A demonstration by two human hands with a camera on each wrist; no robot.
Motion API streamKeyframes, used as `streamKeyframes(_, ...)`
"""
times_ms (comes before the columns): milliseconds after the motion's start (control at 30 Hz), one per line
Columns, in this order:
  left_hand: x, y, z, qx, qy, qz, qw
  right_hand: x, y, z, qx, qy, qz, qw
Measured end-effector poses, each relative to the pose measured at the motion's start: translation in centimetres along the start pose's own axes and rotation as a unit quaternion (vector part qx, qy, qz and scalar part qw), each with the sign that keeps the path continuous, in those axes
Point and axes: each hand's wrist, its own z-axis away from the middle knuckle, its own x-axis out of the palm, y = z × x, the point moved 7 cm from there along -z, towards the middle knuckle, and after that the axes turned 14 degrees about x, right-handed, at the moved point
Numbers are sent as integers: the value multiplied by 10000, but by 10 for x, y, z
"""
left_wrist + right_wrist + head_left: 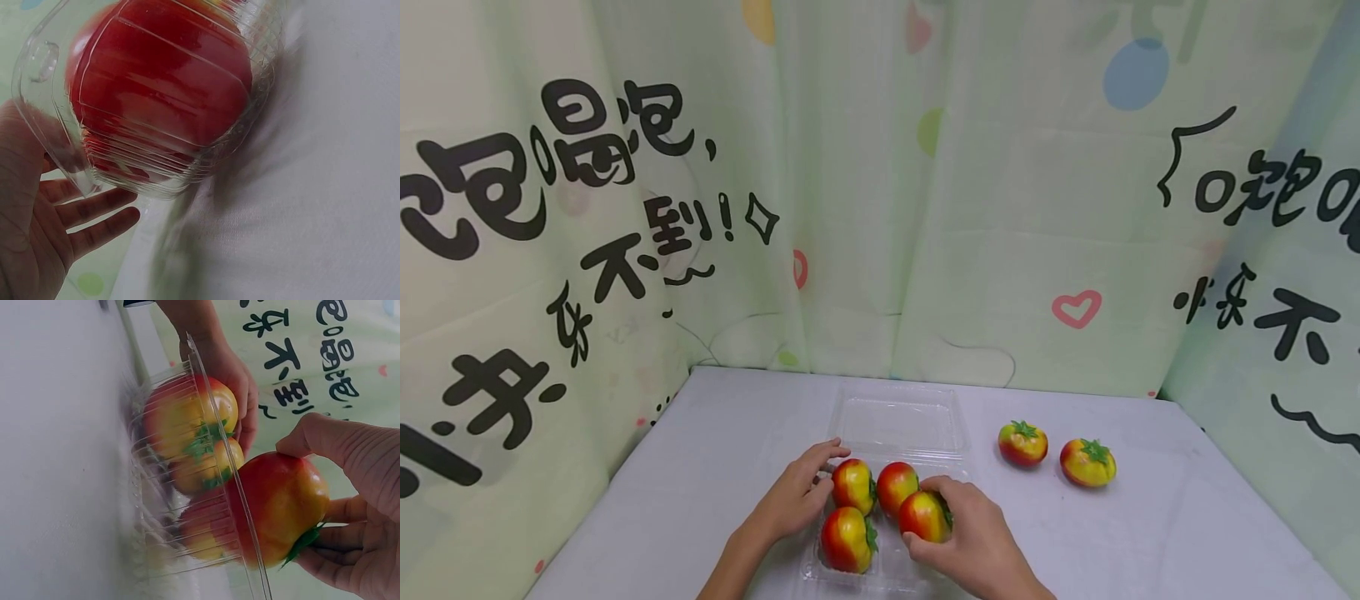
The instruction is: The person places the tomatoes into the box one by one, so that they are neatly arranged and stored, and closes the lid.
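Observation:
My right hand (976,529) grips a red-and-yellow tomato (922,517) with a green leafy top. It holds this tomato at the near right part of a clear plastic box (809,572), overlapping the rim in the right wrist view. Inside the box are a back-left tomato (852,483), a front-left tomato (846,540) and a back-right tomato (897,486). At the box's left side is my left hand (797,493), its fingers spread and relaxed beside the back-left tomato. The left wrist view shows that hand (44,219) by the clear wall.
The box's clear lid (897,422) lies folded back behind it. Two more tomatoes, a nearer one (1086,463) and a farther one (1022,446), sit to the right on the white table (1150,533). Printed curtains (880,208) enclose the back and sides.

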Motion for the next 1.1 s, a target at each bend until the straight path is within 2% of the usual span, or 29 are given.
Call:
streamKeyframes(633, 0, 3, 1, 153, 59, -95, 9998, 19, 0, -4, 81, -493, -140, 9987)
streamKeyframes(1100, 1, 0, 1, 35, 25, -54, 10000, 31, 3, -7, 83, -852, -270, 9960)
